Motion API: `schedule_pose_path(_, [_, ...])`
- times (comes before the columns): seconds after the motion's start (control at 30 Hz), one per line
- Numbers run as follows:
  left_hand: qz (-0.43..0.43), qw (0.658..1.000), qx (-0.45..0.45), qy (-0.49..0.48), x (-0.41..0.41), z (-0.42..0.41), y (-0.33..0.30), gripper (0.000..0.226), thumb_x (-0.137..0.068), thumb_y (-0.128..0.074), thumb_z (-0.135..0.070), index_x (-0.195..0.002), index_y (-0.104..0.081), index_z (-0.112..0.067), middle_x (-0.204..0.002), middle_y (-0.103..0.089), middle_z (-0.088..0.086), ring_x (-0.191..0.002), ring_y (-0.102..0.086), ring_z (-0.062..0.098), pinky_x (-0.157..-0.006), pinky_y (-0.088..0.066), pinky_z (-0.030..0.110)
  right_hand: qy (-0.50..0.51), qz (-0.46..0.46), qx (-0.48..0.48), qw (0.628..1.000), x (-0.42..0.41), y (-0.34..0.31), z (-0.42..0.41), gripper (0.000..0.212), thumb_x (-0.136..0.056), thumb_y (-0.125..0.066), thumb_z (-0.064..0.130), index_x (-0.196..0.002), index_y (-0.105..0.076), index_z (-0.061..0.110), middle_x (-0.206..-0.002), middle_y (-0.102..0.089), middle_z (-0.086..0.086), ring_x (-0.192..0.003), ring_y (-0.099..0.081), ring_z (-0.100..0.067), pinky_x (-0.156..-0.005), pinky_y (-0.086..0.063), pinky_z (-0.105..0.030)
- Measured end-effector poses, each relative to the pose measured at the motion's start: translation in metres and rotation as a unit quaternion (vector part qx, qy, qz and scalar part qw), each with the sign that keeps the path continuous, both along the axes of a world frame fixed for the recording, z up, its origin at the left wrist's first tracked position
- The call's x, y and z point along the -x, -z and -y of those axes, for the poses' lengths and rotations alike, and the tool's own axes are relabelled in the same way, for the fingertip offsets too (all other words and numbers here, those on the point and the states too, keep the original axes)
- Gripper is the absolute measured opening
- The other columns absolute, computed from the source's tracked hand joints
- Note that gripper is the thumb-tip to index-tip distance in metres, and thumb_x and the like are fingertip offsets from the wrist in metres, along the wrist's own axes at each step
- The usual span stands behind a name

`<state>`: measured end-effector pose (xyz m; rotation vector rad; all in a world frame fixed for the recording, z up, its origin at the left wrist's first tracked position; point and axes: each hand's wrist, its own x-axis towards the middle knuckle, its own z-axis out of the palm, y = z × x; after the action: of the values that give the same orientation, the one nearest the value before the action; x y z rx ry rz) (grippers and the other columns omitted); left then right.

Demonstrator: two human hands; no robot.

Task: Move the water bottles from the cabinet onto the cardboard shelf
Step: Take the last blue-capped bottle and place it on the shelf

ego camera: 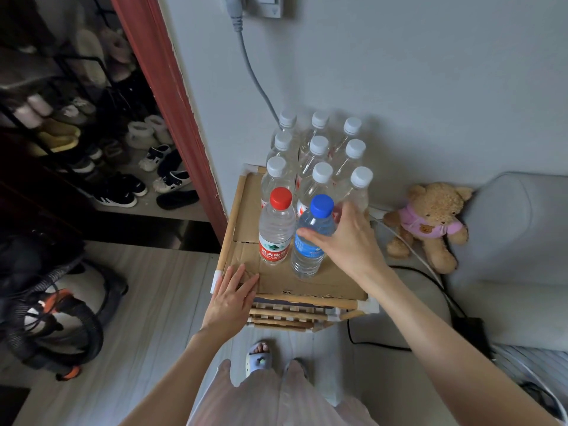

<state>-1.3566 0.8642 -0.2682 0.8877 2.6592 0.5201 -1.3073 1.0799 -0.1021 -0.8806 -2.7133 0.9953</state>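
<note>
Head view: right hand (347, 238) clamped on the blue-capped bottle (310, 238), which stands on the cardboard shelf (246, 219).

The thumb and fingers curl round the bottle's shoulder, just below its cap; the bottle stands upright. Immediately left of this hand stands a red-capped bottle (275, 226), upright, touching or nearly touching the held one. Beyond the hand, nine white-capped bottles (319, 173) stand in three rows against the wall. The left hand (233, 298) lies flat, fingers straight and together, pressing the shelf's near left corner. Right of the right hand, a teddy bear (428, 222) sits on the floor.
</note>
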Motion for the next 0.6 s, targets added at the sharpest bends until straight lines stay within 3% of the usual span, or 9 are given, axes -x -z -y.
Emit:
schedule_pose_path(0.13, [-0.001,1.000,0.003,-0.001,0.000,0.000,0.000,0.090,-0.075,0.015,-0.068,-0.137,-0.035,-0.025,-0.152,-0.021,0.008,-0.142,-0.005,0.027,-0.111,0.007,0.033,-0.016,-0.016,0.059,0.998,-0.001,0.016,-0.001,0.061,-0.073,-0.066,0.052,-0.118,-0.044,0.018,-0.112,-0.056,0.004,-0.097,-0.054,-0.013,-0.079,-0.043,-0.028])
schedule_pose_path(0.27, [-0.003,1.000,0.008,-0.005,0.000,-0.001,-0.001,0.075,-0.078,0.002,-0.053,-0.137,-0.034,-0.025,-0.152,-0.019,0.007,-0.143,-0.003,0.026,-0.110,0.008,0.032,-0.081,-0.053,0.230,0.968,-0.005,0.029,-0.020,0.058,-0.081,-0.065,0.033,-0.129,-0.035,0.021,-0.131,-0.051,0.002,-0.115,-0.054,-0.013,-0.097,-0.046,-0.032])
schedule_pose_path(0.4, [0.000,1.000,-0.002,-0.007,-0.001,-0.002,-0.002,0.075,-0.078,0.000,-0.053,-0.137,-0.035,-0.024,-0.152,-0.019,0.008,-0.142,-0.004,0.027,-0.110,0.009,0.032,-0.053,-0.140,0.286,0.946,-0.016,0.046,-0.013,0.050,-0.089,-0.054,0.015,-0.134,-0.033,0.017,-0.138,-0.040,0.002,-0.127,-0.043,-0.011,-0.087,-0.041,-0.004])
schedule_pose_path(0.5, [-0.001,1.000,-0.006,-0.005,-0.002,-0.001,-0.002,0.073,-0.079,-0.001,-0.053,-0.136,-0.036,-0.023,-0.152,-0.021,0.009,-0.142,-0.005,0.028,-0.111,0.008,0.034,-0.006,-0.162,0.269,0.949,-0.020,0.060,0.000,0.059,-0.087,-0.059,0.024,-0.138,-0.030,0.023,-0.139,-0.037,0.000,-0.123,-0.043,-0.011,-0.077,-0.041,-0.004])
schedule_pose_path(0.6, [-0.006,1.000,-0.005,-0.005,-0.002,-0.001,-0.001,0.072,-0.079,-0.002,-0.052,-0.136,-0.036,-0.023,-0.151,-0.022,0.010,-0.142,-0.006,0.029,-0.111,0.006,0.035,0.073,-0.108,0.194,0.972,-0.019,0.075,0.012,0.078,-0.067,-0.073,0.047,-0.130,-0.034,0.022,-0.120,-0.048,0.003,-0.105,-0.051,-0.011,-0.071,-0.040,-0.012])
